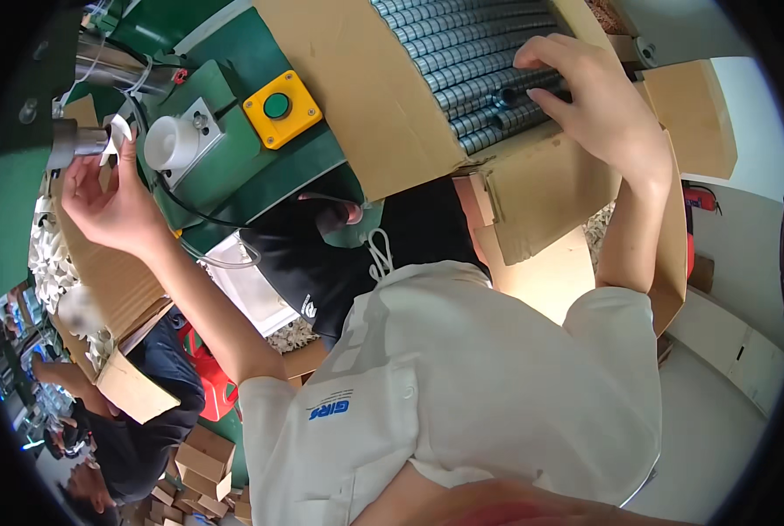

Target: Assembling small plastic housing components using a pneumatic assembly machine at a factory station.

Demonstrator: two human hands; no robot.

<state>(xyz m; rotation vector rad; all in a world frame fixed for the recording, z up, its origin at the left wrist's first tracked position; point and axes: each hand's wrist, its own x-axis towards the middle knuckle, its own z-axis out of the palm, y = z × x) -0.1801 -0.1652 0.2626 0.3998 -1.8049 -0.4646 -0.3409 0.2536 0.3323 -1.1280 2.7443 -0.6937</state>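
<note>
My left hand (116, 206) is raised at the far left beside the green machine. Its thumb and fingers are closed on a small white plastic piece (118, 133) at the end of a metal spindle (89, 140). Part of that piece is hidden by the fingers. Over an open cardboard box (357, 96), my right hand (598, 101) is curved with thumb and index finger apart. Rows of short, shiny metal cylinders (449, 61) fill the box. The thumb tip is next to a dark cylinder (508, 96) lying askew on the rows; whether they touch is unclear.
A yellow box with a green push button (276, 106) and a white round fixture (171, 143) are on the green machine. Cables loop below them. A carton of white plastic pieces (48, 254) stands at left. Beyond it, a co-worker in dark clothes (151, 421) sits near more cartons (206, 460).
</note>
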